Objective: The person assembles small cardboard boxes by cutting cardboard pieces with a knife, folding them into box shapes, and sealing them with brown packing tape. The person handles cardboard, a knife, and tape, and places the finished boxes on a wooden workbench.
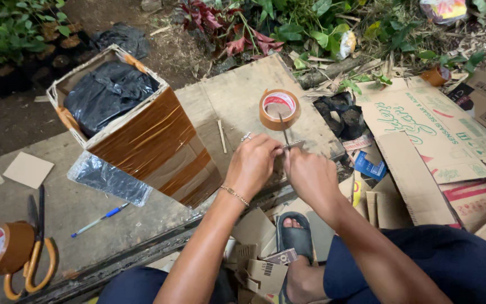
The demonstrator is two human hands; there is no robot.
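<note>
Both hands, left hand [252,164] and right hand [309,175], fingers pinched shut on 1 small metal strip [293,145] just below the brown tape roll [279,109]; step apparently fine fitting, demanding steady grip.

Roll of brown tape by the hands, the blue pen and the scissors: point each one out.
Roll of brown tape [279,110], head view, on its top rim.
Blue pen [100,219], head view, mid-barrel.
Scissors [39,264], head view, on the orange handle loop.
</note>
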